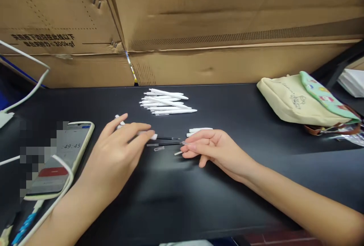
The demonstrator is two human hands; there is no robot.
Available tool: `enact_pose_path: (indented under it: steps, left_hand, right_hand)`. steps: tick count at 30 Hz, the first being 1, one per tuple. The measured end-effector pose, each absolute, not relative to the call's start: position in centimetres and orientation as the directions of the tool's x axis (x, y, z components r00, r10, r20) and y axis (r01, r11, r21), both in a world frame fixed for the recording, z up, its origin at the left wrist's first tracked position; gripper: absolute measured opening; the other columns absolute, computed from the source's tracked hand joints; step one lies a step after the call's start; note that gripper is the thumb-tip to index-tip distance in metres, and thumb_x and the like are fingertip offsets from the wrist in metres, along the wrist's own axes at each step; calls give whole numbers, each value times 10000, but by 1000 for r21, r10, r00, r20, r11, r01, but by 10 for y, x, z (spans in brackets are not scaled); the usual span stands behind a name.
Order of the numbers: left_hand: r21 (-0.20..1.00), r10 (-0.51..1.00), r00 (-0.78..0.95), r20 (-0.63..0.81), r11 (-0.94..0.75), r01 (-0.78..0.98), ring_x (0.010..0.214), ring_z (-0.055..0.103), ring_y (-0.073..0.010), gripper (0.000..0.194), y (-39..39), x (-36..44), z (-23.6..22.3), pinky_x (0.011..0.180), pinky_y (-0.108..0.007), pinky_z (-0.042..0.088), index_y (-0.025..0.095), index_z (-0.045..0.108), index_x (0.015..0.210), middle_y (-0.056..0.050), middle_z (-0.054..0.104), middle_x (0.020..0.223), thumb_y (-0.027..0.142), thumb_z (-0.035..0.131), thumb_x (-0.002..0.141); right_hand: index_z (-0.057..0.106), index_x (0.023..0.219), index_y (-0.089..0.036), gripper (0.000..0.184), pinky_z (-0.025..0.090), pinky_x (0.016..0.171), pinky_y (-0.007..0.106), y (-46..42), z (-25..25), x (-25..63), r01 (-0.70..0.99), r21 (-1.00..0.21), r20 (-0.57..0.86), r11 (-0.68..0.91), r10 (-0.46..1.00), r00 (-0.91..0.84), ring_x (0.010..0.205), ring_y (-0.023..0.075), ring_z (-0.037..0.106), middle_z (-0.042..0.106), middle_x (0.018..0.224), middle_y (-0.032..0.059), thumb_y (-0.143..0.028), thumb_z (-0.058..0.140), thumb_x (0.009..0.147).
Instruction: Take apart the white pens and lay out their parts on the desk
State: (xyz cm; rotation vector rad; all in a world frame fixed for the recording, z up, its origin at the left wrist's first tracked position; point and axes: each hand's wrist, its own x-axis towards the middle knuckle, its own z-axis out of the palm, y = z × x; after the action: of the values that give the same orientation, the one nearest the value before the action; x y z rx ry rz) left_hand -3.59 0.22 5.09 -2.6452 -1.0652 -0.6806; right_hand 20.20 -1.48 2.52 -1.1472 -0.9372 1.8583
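My left hand [119, 145] rests on the black table [227, 185] with its fingers closed around a white pen barrel [149, 135], whose tip pokes out past the fingertips. My right hand [212, 147] lies to its right, fingers curled together in a pinch on a small clear part I cannot make out. Between the hands lie two thin black refills [167, 141] and a small clear cap [159, 148]. Two white pen pieces [200, 130] sit just beyond my right hand. A pile of several white pens [166, 102] lies farther back at the table's middle.
A phone [61, 159] showing a timer lies at the left with a white cable [34, 86] running over it. A cream cloth bag [304, 100] with a green flap sits at the right. Large cardboard boxes [199, 26] wall off the back.
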Motion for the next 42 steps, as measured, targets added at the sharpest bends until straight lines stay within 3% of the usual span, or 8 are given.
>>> enact_pose_path:
  steps: [8, 14, 17, 22, 27, 30, 34, 42]
  left_hand:
    - [-199, 690, 597, 409, -571, 797, 809, 658, -262, 225, 0, -84, 30, 910, -500, 416, 193, 610, 905, -72, 704, 887, 196, 386, 897]
    - [-236, 634, 622, 459, -588, 773, 807, 650, -288, 252, 10, -83, 28, 844, -511, 434, 168, 618, 913, -93, 702, 905, 161, 367, 900]
    - [-129, 626, 621, 472, -647, 751, 843, 640, -255, 203, -3, -62, 34, 883, -474, 433, 157, 607, 1006, -92, 687, 981, 142, 445, 884]
    - [206, 568, 637, 521, -808, 552, 846, 634, -142, 182, -34, -14, 38, 909, -293, 458, 148, 591, 1030, -37, 692, 955, 125, 558, 853]
    - [301, 579, 653, 489, -814, 496, 634, 606, -78, 190, -36, -6, 34, 891, -283, 463, 163, 596, 875, 27, 684, 783, 43, 448, 880]
    - [276, 628, 668, 399, -777, 565, 715, 616, -123, 186, -30, -20, 34, 807, -299, 480, 167, 622, 896, -10, 681, 821, 109, 445, 899]
    - [190, 661, 678, 322, -747, 637, 718, 576, -154, 222, -26, -30, 34, 656, -284, 461, 164, 646, 854, -40, 645, 801, 137, 431, 907]
    - [62, 645, 695, 317, -745, 664, 742, 557, -177, 221, -21, -26, 36, 685, -308, 458, 140, 644, 871, -62, 609, 819, 123, 425, 899]
  right_hand:
    - [575, 695, -140, 300, 482, 404, 165, -14, 27, 201, -194, -883, -368, -426, 888, -276, 579, 162, 695, 712, 661, 59, -370, 766, 671]
    - [534, 619, -157, 316, 434, 374, 191, -14, 27, 201, -151, -932, -293, -329, 931, -220, 322, 65, 510, 591, 494, -37, -378, 751, 683]
    - [560, 602, -155, 289, 450, 404, 209, -17, 26, 199, -105, -963, -225, -249, 953, -205, 341, 61, 499, 568, 495, -40, -347, 770, 659]
    - [677, 708, -144, 191, 531, 490, 242, -26, 23, 193, -79, -981, -139, -175, 932, -334, 525, 125, 625, 625, 631, 19, -312, 759, 671]
    - [696, 766, -149, 150, 526, 514, 225, -30, 18, 194, 77, -996, -66, -38, 910, -408, 568, 121, 637, 663, 732, 44, -297, 696, 744]
    - [687, 780, -164, 85, 501, 518, 218, -29, 14, 197, 260, -931, 135, 257, 903, -408, 567, 104, 598, 677, 734, 38, -244, 656, 782]
    - [659, 857, -182, 89, 495, 588, 244, -28, 7, 200, 368, -721, 381, 587, 780, -497, 662, 129, 585, 683, 755, 40, -151, 579, 834]
    - [637, 899, -160, 86, 490, 662, 274, -20, 14, 210, 420, -613, 344, 669, 705, -621, 724, 150, 587, 664, 789, 60, -138, 571, 849]
